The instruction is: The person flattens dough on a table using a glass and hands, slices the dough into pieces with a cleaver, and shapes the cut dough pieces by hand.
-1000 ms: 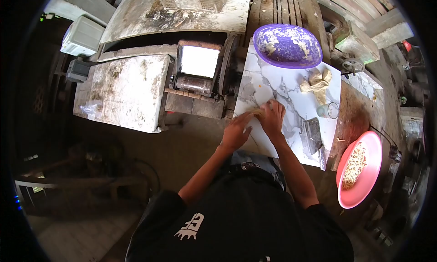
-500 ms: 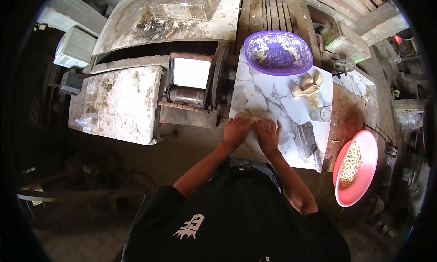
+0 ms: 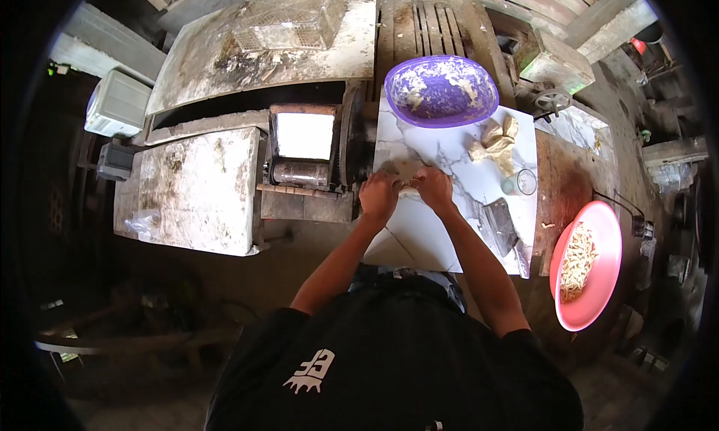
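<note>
My left hand [image 3: 379,195] and my right hand [image 3: 434,188] are side by side on the white marble-patterned table [image 3: 408,240]. Between them lies a small pale piece of dough [image 3: 407,185], partly covered by my curled fingers, which press on it from both sides. Right of my right hand is a cleaver [image 3: 500,225] with a broad dark blade. Several lumps of dough [image 3: 496,144] sit farther back, near a clear drinking glass [image 3: 519,182]. A purple basin [image 3: 442,116] smeared with dough stands at the table's far end.
A pink basin [image 3: 610,270] with pale strips in it stands at the right. Left of the table is a machine with a metal roller [image 3: 299,173], beside a stained white board [image 3: 187,191]. A plastic crate [image 3: 288,26] rests on the far table.
Both hands have moved forward across the table with the dough, and my arms reach out farther. The camera view has shifted slightly.
</note>
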`<state>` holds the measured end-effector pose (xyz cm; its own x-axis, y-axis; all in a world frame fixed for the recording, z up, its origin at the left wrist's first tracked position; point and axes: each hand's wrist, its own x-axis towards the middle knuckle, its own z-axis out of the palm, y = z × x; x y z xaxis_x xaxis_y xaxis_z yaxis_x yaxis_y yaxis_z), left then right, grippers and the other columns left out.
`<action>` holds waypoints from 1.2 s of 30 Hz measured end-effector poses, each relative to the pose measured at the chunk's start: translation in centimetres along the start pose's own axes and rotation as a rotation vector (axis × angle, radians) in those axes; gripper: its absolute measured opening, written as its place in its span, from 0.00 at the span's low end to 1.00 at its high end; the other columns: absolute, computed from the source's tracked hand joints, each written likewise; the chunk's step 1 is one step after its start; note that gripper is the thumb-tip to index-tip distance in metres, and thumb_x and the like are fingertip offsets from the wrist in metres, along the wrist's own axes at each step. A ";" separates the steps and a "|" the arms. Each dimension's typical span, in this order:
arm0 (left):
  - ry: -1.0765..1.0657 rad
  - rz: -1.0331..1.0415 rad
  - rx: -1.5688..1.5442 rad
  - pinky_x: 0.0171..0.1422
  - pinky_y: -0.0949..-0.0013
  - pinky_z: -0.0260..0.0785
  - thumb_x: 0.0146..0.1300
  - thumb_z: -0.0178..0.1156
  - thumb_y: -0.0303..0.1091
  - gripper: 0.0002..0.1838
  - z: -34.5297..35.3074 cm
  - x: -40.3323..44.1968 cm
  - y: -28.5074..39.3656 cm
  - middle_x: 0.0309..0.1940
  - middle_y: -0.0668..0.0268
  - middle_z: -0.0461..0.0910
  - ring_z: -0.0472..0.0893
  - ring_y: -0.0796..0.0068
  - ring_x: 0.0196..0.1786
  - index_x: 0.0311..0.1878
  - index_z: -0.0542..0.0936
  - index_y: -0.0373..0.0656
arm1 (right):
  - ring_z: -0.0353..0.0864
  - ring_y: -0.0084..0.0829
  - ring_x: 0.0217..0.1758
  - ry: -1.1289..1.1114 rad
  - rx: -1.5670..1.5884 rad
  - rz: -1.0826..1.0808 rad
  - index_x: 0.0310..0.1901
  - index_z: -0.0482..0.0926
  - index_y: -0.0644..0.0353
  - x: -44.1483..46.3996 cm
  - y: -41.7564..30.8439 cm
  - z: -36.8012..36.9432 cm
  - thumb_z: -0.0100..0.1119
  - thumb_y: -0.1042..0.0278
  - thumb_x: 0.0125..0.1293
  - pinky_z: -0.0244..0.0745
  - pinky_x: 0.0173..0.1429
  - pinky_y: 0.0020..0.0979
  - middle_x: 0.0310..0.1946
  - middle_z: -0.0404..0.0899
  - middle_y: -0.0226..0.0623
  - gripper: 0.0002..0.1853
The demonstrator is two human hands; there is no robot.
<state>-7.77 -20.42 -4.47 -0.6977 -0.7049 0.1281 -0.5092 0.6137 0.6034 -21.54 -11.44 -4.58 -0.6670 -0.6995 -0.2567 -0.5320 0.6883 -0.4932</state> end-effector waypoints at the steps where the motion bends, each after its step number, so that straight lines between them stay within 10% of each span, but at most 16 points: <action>1: 0.000 0.007 -0.001 0.49 0.56 0.71 0.60 0.63 0.37 0.07 0.1 -0.1 -0.1 0.38 0.65 0.81 0.80 0.62 0.47 0.40 0.84 0.50 | 0.79 0.47 0.46 0.040 0.017 -0.044 0.39 0.86 0.53 -0.3 0.0 0.2 0.66 0.60 0.59 0.70 0.52 0.46 0.40 0.84 0.42 0.10; 14: -0.052 0.316 0.302 0.72 0.45 0.55 0.64 0.56 0.39 0.25 1.3 -3.4 0.9 0.66 0.60 0.69 0.64 0.54 0.71 0.64 0.71 0.44 | 0.74 0.42 0.53 0.372 -0.194 -0.372 0.39 0.84 0.54 -4.8 1.4 1.4 0.70 0.68 0.51 0.66 0.52 0.46 0.48 0.78 0.36 0.12; 25: -0.063 0.282 0.303 0.78 0.43 0.42 0.69 0.50 0.48 0.32 2.5 2.4 0.9 0.75 0.55 0.54 0.52 0.46 0.77 0.70 0.63 0.37 | 0.84 0.50 0.44 0.112 -0.063 0.304 0.37 0.82 0.53 4.0 -0.7 -1.7 0.69 0.58 0.55 0.79 0.45 0.49 0.37 0.85 0.44 0.12; 36: -0.244 0.227 0.182 0.78 0.49 0.44 0.64 0.55 0.39 0.37 2.4 -4.3 1.3 0.74 0.51 0.56 0.56 0.52 0.76 0.73 0.56 0.35 | 0.70 0.39 0.61 0.447 -0.131 -0.380 0.45 0.82 0.52 -5.5 1.4 2.0 0.58 0.76 0.54 0.63 0.61 0.45 0.54 0.78 0.32 0.16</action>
<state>-6.64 -15.68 -6.10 -0.8913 -0.4519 0.0376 -0.3941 0.8131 0.4285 -17.59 -7.04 -5.47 -0.5569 -0.7722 0.3059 -0.8171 0.4434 -0.3683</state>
